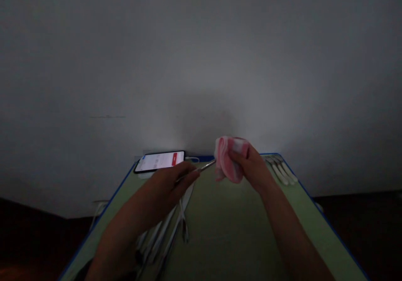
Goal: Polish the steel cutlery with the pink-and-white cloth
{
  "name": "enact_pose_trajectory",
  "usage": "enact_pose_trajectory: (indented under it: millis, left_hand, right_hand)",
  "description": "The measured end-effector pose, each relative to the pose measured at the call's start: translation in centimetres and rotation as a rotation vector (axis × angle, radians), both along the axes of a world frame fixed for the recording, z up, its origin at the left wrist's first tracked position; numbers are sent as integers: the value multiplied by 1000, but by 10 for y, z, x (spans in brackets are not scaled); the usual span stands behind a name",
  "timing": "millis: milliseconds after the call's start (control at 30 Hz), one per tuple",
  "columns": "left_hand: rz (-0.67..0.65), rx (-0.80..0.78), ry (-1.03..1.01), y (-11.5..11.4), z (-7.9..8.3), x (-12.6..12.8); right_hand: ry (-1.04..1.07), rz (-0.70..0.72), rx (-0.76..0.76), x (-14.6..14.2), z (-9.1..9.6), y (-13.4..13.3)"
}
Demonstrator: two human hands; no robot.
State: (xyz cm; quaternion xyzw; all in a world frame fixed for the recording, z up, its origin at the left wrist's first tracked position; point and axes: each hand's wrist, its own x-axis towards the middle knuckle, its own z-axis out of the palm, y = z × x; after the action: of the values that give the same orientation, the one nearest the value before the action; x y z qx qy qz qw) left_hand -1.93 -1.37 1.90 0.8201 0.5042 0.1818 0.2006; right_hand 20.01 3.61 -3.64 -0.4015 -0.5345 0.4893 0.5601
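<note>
My left hand (pixel 169 184) is closed around one end of a thin, shiny piece of cutlery (pixel 207 165), held above the table. Its far end disappears into a folded pink and white cloth (pixel 230 163), so its exact kind is hidden. The cloth is gripped by my right hand (pixel 253 166), with the thumb pressed on its front. Below my left forearm lie several long pieces of cutlery (pixel 165 230), partly covered by the arm and dim. One shorter piece (pixel 184 228) rests at their right side.
A light green table (pixel 226 239) with a blue edge stands against a grey wall (pixel 201 63). At its back left lies a lit phone (pixel 160 161) with a white cable (pixel 193 159). Several forks (pixel 281 170) with pale handles lie side by side at the back right.
</note>
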Motion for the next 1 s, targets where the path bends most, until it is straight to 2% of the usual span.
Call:
enact_pose_trajectory:
  millis: [100, 167, 233, 333, 500, 667, 1000]
  left_hand:
    - [83, 37, -99, -1, 6, -10]
    - [97, 34, -157, -3, 6, -15]
    - [19, -24, -187, -7, 6, -20]
    - [-174, -173, -189, -17, 5, -28]
    - [-342, -333, -194, -35, 15, -39]
    - [-345, -445, -251, -42, 22, -39]
    - [-418, -360, -391, -25, 21, -26]
  right_hand:
    - [-345, 230, 76, 26, 18, -10]
    - [-499, 295, 127, 36, 31, -20]
    - [-609, 306, 167, 41, 43, -30]
    - [-712, 326, 218, 43, 53, -41]
    - [-736, 391, 249, 45, 58, -43]
    - [-653, 378, 210, 48, 55, -40]
    - [-643, 329, 145, 50, 52, -37]
